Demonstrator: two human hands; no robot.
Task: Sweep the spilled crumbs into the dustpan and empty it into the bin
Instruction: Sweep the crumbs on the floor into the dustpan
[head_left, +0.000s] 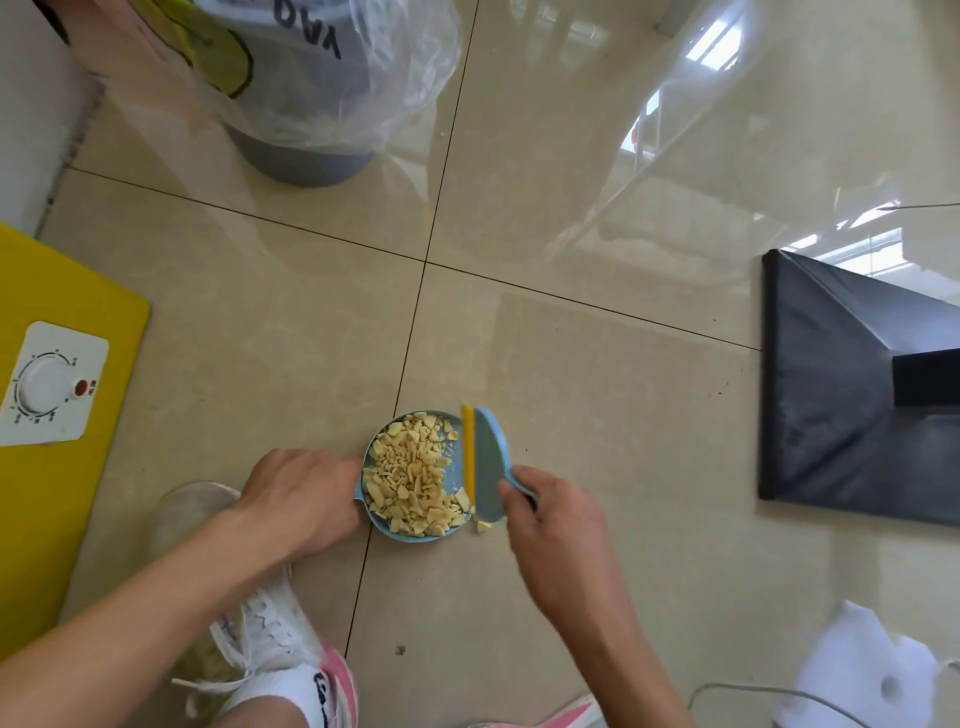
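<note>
A small light-blue dustpan (375, 525) lies on the floor tiles, heaped with pale yellow crumbs (410, 478). My left hand (301, 499) grips its handle at the left side. My right hand (550, 512) holds the handle of a small blue brush (491, 462) with a yellow edge, pressed against the dustpan's right opening. One loose crumb (483, 526) lies on the floor just outside the pan's lip. The grey bin (306, 156), lined with a clear plastic bag, stands at the upper left.
A yellow board (52, 493) with a white dial timer (52, 387) lies at the left. A black stand base (852, 395) sits at the right. My white and pink shoes (275, 660) are below, and a white object with a cable (862, 675) is at the bottom right.
</note>
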